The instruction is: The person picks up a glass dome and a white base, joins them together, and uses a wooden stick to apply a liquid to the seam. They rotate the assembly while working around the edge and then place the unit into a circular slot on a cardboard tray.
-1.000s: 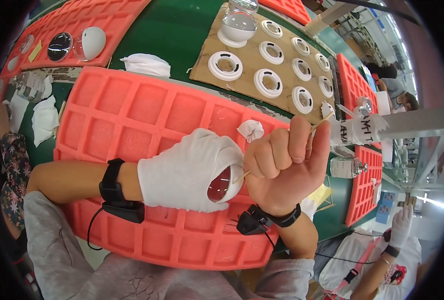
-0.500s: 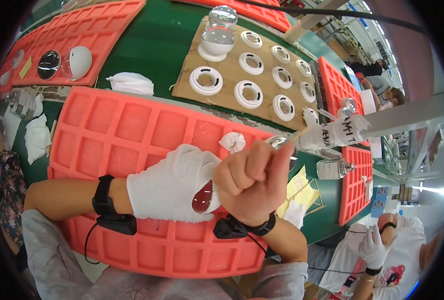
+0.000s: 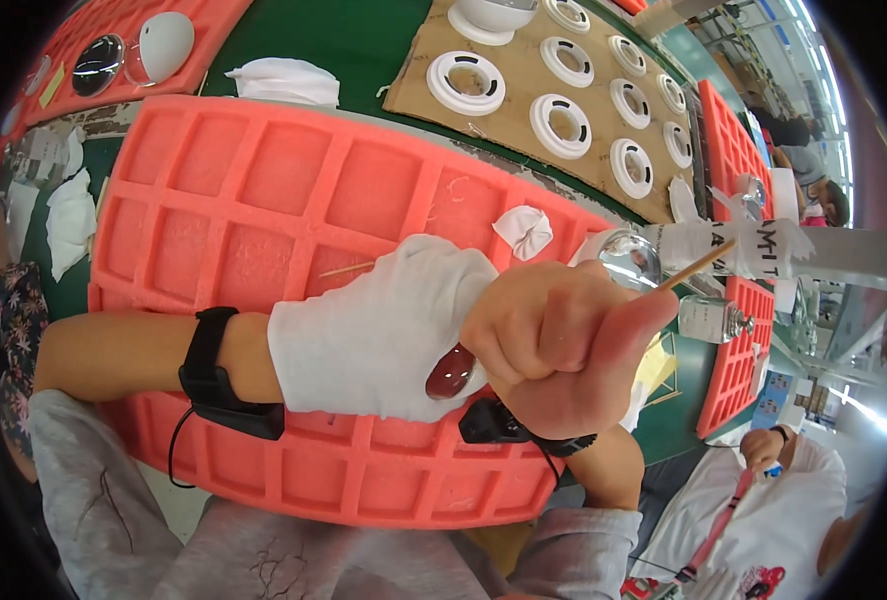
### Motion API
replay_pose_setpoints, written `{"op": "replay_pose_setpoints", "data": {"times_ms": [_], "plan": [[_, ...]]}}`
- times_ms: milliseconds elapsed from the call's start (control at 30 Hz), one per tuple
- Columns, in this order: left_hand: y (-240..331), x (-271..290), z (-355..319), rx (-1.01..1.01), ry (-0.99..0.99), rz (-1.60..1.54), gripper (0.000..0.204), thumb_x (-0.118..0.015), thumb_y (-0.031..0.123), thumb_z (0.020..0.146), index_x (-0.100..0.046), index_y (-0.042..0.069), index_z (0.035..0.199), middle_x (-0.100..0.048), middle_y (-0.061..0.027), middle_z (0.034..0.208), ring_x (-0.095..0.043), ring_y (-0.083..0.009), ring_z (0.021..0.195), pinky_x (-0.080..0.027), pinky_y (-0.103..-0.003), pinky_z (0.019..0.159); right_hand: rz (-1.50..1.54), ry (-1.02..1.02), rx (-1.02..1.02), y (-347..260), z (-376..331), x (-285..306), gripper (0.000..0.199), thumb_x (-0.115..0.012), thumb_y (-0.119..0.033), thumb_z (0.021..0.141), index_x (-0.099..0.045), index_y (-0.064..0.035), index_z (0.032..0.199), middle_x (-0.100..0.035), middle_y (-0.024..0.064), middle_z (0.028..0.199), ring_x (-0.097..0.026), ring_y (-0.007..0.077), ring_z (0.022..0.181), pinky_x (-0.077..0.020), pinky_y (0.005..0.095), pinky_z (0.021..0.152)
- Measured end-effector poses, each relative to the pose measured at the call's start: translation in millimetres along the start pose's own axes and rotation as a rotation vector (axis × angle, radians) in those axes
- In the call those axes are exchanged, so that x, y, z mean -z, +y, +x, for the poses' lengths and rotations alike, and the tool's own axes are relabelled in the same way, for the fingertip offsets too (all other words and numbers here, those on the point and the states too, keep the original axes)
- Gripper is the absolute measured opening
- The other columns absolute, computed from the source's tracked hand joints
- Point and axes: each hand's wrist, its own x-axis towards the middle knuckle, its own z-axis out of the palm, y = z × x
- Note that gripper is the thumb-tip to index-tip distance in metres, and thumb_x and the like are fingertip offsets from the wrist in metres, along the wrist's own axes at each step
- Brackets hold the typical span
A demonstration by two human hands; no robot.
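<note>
My left hand (image 3: 384,325), in a white cotton glove, is closed around a small rounded part with a glossy dark red face (image 3: 451,372) and a white edge; most of it is hidden by the glove. My bare right hand (image 3: 574,340) is curled beside it, pinching a thin wooden stick (image 3: 701,264) that points up and right from the thumb. Both hands are above a red foam tray (image 3: 294,215) with square compartments. Another thin stick (image 3: 348,268) shows next to the left glove; whether that hand holds it I cannot tell.
A crumpled white cloth (image 3: 524,232) lies on the tray's far edge. Behind stands cardboard (image 3: 504,120) bearing several white rings (image 3: 466,83). At right are a clear dome (image 3: 631,260), a glass bottle (image 3: 709,318) and a taped post (image 3: 814,252). A co-worker (image 3: 764,510) is at lower right.
The view has shifted, so the cardboard and rings sit higher and further right. My right hand appears larger, and more of its stick shows. The second stick by the left glove has come into sight.
</note>
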Motion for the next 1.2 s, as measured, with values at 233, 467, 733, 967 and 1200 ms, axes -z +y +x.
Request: {"op": "replay_pose_setpoints", "data": {"times_ms": [233, 467, 733, 967, 1200], "plan": [[1.0, -0.4, -2.2, 0.012, -0.041, 0.007, 0.037, -0.074, 0.015, 0.074, -0.056, 0.002, 0.103, -0.056, -0.0173, 0.098, -0.055, -0.0380, 0.091, -0.044, -0.046, 0.084, -0.138, -0.096, -0.061, -2.2, 0.6, 2.7, 0.067, -0.031, -0.058, 0.108, -0.024, -0.0135, 0.059, -0.022, -0.0061, 0.049, -0.018, 0.0090, 0.038, -0.0167, 0.0260, 0.039], [4.4, -2.6, -1.2, -0.007, -0.001, 0.059, 0.035, -0.073, 0.016, 0.075, -0.057, 0.002, 0.103, -0.056, -0.0173, 0.098, -0.055, -0.0389, 0.094, -0.045, -0.047, 0.085, -0.044, -0.141, -0.047, -1.3, -1.4, 7.3, 0.066, -0.034, -0.054, 0.109, -0.022, -0.0135, 0.059, -0.020, -0.0060, 0.050, -0.018, 0.0094, 0.039, -0.0155, 0.0265, 0.039], [6.0, 0.7, 2.2, 0.007, -0.024, 0.055, 0.035, -0.074, 0.018, 0.075, -0.055, 0.002, 0.100, -0.057, -0.0184, 0.096, -0.056, -0.0399, 0.092, -0.045, -0.047, 0.084, -0.011, -0.167, -0.016, -0.9, -1.5, 8.2, 0.061, -0.042, -0.043, 0.110, -0.024, -0.0127, 0.060, -0.022, -0.0053, 0.050, -0.020, 0.0093, 0.040, -0.0154, 0.0271, 0.039], [9.2, 11.4, 7.2, 0.044, -0.145, 0.070, 0.045, -0.084, 0.022, 0.067, -0.058, 0.003, 0.099, -0.061, -0.0162, 0.097, -0.059, -0.0372, 0.092, -0.048, -0.044, 0.083, 0.039, -0.117, -0.031, 6.7, -10.2, 10.9, 0.058, -0.035, -0.045, 0.112, -0.026, -0.0132, 0.064, -0.020, -0.0059, 0.051, -0.017, 0.0094, 0.041, -0.0131, 0.0280, 0.040], [10.6, 5.8, 6.4, 0.096, -0.092, -0.031, 0.035, -0.076, 0.022, 0.074, -0.055, 0.001, 0.093, -0.058, -0.0213, 0.089, -0.058, -0.0411, 0.085, -0.046, -0.047, 0.076, 0.478, 0.073, -0.143, -4.6, 4.3, 15.5, 0.059, -0.024, -0.050, 0.113, -0.026, -0.0142, 0.066, -0.015, -0.0066, 0.052, -0.011, 0.0099, 0.042, -0.0101, 0.0286, 0.041]]}}
